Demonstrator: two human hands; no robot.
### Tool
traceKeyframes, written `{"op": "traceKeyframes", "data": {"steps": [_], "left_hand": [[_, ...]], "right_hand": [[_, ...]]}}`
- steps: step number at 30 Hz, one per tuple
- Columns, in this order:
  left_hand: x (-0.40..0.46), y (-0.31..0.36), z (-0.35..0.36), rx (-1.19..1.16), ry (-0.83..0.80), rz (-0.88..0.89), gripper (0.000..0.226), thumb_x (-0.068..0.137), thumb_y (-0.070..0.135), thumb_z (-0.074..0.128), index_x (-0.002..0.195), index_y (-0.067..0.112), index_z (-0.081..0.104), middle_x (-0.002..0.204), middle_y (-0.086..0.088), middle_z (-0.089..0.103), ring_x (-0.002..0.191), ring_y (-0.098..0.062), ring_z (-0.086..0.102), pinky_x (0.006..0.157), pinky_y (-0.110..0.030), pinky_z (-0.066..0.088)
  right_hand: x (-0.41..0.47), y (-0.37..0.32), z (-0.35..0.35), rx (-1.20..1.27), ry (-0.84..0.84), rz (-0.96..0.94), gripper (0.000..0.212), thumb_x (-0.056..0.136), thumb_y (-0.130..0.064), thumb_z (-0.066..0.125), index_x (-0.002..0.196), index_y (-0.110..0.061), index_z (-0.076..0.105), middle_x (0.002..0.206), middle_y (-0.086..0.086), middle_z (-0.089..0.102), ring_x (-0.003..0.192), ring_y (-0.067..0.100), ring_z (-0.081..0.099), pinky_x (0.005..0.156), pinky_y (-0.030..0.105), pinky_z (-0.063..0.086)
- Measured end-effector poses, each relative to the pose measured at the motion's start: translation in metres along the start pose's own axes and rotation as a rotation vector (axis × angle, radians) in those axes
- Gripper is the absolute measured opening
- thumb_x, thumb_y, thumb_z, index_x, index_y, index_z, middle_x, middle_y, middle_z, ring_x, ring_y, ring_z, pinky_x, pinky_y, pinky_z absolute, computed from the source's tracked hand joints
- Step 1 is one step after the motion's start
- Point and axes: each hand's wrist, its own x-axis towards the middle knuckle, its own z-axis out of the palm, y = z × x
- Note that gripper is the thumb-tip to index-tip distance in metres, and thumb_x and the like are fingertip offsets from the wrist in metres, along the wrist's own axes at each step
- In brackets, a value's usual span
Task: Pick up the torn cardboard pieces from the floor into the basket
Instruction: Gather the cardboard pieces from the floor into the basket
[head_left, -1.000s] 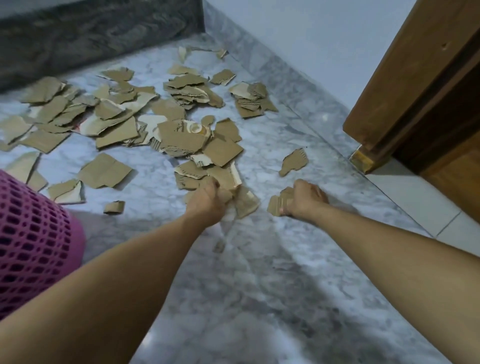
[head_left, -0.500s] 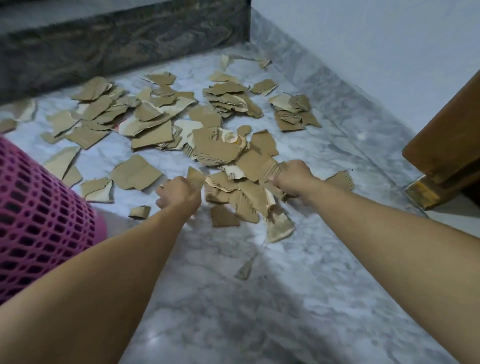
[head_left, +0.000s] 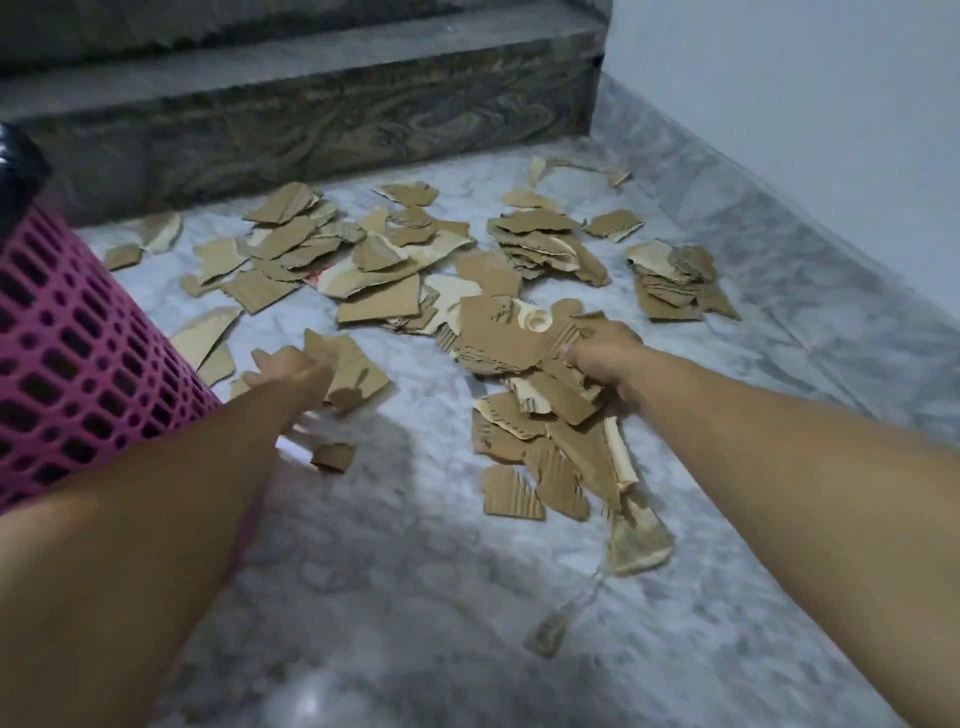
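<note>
Torn brown cardboard pieces (head_left: 395, 260) lie scattered over the grey marble floor (head_left: 415, 597) in several heaps. A pink mesh basket (head_left: 78, 364) stands at the left edge. Just right of the basket, my left hand (head_left: 291, 371) is low over the floor with fingers curled on a small cardboard piece (head_left: 343, 397), in front of a larger flat piece (head_left: 358, 358). My right hand (head_left: 602, 353) grips a bunch of corrugated pieces (head_left: 498, 338) at the top of the middle heap. More pieces (head_left: 561, 467) trail from that heap toward me.
A dark marble step (head_left: 311, 130) closes off the floor at the back. A pale wall (head_left: 779, 104) with a marble skirting (head_left: 805, 270) runs along the right. A black liner (head_left: 15, 171) shows at the basket's top.
My left hand has moved left toward the basket with its piece. My right hand left the floor on the right and now grips pieces in the middle heap. The view swung left.
</note>
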Motion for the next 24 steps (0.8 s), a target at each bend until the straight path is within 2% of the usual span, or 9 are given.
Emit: {"op": "traceKeyframes", "data": {"steps": [2, 3, 8, 11, 14, 15, 17, 20, 24], "left_hand": [[0.002, -0.003, -0.010, -0.104, -0.115, 0.007, 0.031, 0.087, 0.026, 0.051, 0.097, -0.001, 0.062, 0.109, -0.023, 0.059, 0.089, -0.037, 0.063, 0.067, -0.041, 0.057], [0.000, -0.004, -0.011, -0.150, -0.185, 0.028, 0.025, 0.088, 0.023, 0.055, 0.094, -0.001, 0.061, 0.096, -0.020, 0.061, 0.073, -0.033, 0.062, 0.052, -0.033, 0.053], [-0.014, 0.008, -0.002, -0.126, -0.216, 0.108, 0.008, 0.083, 0.018, 0.060, 0.077, 0.012, 0.061, 0.090, -0.015, 0.064, 0.072, -0.026, 0.059, 0.042, -0.025, 0.046], [-0.028, 0.023, 0.019, -0.156, -0.251, 0.166, 0.014, 0.080, 0.028, 0.068, 0.076, 0.016, 0.061, 0.094, -0.012, 0.061, 0.080, -0.025, 0.060, 0.049, -0.026, 0.051], [-0.043, 0.032, 0.042, -0.212, -0.271, 0.205, 0.026, 0.063, 0.046, 0.072, 0.070, 0.024, 0.059, 0.103, -0.008, 0.062, 0.092, -0.026, 0.061, 0.081, -0.036, 0.056], [-0.049, 0.033, 0.046, -0.258, -0.281, 0.213, 0.033, 0.058, 0.050, 0.074, 0.068, 0.024, 0.057, 0.095, -0.005, 0.063, 0.088, -0.025, 0.060, 0.081, -0.034, 0.054], [-0.057, 0.032, 0.048, -0.361, -0.299, 0.231, 0.036, 0.059, 0.041, 0.081, 0.074, 0.021, 0.055, 0.081, 0.001, 0.057, 0.079, -0.023, 0.054, 0.071, -0.030, 0.045], [-0.058, 0.023, 0.051, -0.429, -0.217, 0.225, 0.050, 0.064, 0.019, 0.084, 0.100, 0.017, 0.049, 0.101, -0.003, 0.057, 0.096, -0.024, 0.056, 0.078, -0.032, 0.048], [-0.062, 0.025, 0.051, 0.077, -0.064, 0.028, 0.084, 0.057, 0.044, 0.085, 0.124, 0.018, 0.042, 0.129, -0.011, 0.040, 0.123, -0.030, 0.037, 0.100, -0.039, 0.036]], "right_hand": [[0.005, -0.005, 0.003, 0.067, -0.016, 0.049, 0.051, 0.075, -0.034, 0.071, 0.118, -0.009, 0.060, 0.122, 0.015, 0.061, 0.109, 0.034, 0.060, 0.091, 0.046, 0.055], [0.010, -0.005, 0.005, 0.082, -0.015, 0.072, 0.063, 0.066, -0.040, 0.074, 0.119, -0.011, 0.057, 0.121, 0.016, 0.059, 0.108, 0.034, 0.060, 0.089, 0.047, 0.056], [0.018, -0.012, 0.013, -0.051, 0.003, 0.067, 0.114, 0.054, -0.068, 0.078, 0.145, -0.020, 0.030, 0.148, 0.013, 0.036, 0.134, 0.034, 0.036, 0.108, 0.045, 0.038], [0.023, -0.016, 0.025, -0.145, -0.005, 0.057, 0.116, 0.055, -0.070, 0.080, 0.146, -0.016, 0.032, 0.149, 0.017, 0.028, 0.137, 0.037, 0.029, 0.111, 0.045, 0.035], [0.016, -0.023, 0.042, -0.289, 0.010, 0.021, 0.109, 0.048, -0.067, 0.085, 0.135, -0.016, 0.045, 0.141, 0.016, 0.033, 0.130, 0.037, 0.033, 0.107, 0.050, 0.036], [0.015, -0.022, 0.047, -0.328, 0.012, 0.008, 0.106, 0.047, -0.064, 0.087, 0.133, -0.017, 0.048, 0.139, 0.016, 0.034, 0.129, 0.037, 0.033, 0.106, 0.051, 0.037], [0.012, -0.019, 0.050, -0.351, -0.001, -0.002, 0.103, 0.047, -0.060, 0.089, 0.131, -0.017, 0.049, 0.138, 0.014, 0.035, 0.128, 0.037, 0.035, 0.105, 0.051, 0.037], [0.010, -0.011, 0.044, -0.286, -0.047, -0.053, 0.099, 0.045, -0.055, 0.092, 0.129, -0.019, 0.054, 0.135, 0.011, 0.047, 0.124, 0.035, 0.045, 0.103, 0.048, 0.042], [-0.002, 0.001, 0.032, -0.192, -0.232, -0.181, 0.066, 0.055, -0.036, 0.094, 0.107, -0.015, 0.061, 0.102, 0.003, 0.063, 0.103, 0.025, 0.057, 0.085, 0.032, 0.046]]}}
